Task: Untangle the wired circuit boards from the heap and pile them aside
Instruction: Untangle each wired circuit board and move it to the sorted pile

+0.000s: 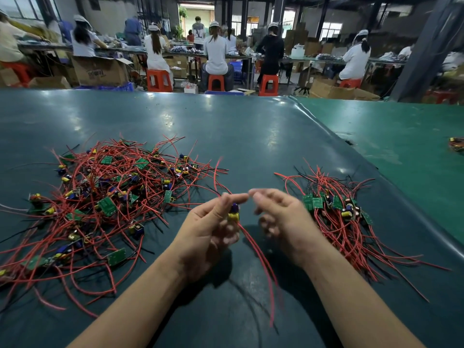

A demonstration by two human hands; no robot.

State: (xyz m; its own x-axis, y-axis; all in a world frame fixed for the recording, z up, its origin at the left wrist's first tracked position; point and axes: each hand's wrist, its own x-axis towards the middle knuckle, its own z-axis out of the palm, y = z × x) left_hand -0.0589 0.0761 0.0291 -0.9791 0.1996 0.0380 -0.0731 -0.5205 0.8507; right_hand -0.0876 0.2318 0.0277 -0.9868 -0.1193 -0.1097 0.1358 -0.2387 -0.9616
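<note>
My left hand (208,222) grips one board (233,212), freed from the heap (100,197); my right hand (278,217) hangs loose and empty. Next it goes right, onto the pile (336,209).

Left hand (211,229) pinching — right hand (278,217) loosely curled.
</note>
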